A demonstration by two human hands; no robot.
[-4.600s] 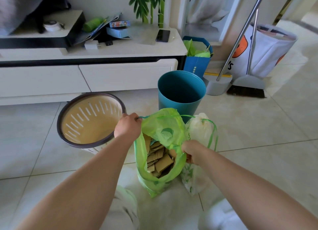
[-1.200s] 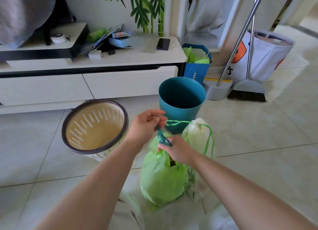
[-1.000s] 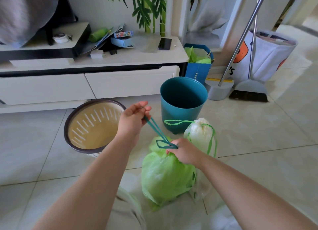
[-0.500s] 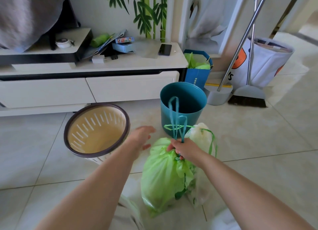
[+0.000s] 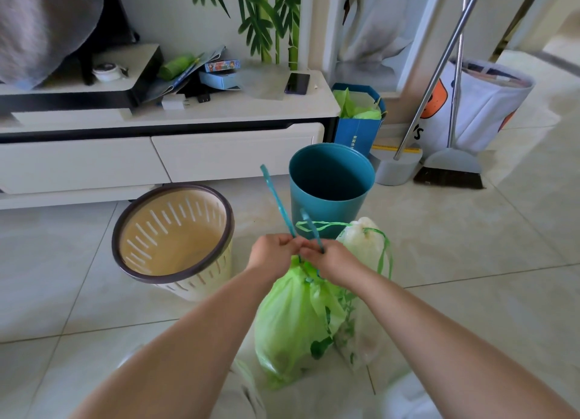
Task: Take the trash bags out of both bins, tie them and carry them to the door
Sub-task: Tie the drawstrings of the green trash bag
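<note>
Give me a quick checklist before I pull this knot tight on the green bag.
1. Grip: left hand and right hand each pinch a strand of the teal drawstring: ok.
2. Mouth of the green bag gathered, no contents showing: ok.
3. Knot formed: cannot tell, the hands hide the crossing.
4. Neck of the white bag cinched: ok.
5. Liners out of the blue bin and the beige bin: ok.
6. Route to the door: cannot tell from this view.
</note>
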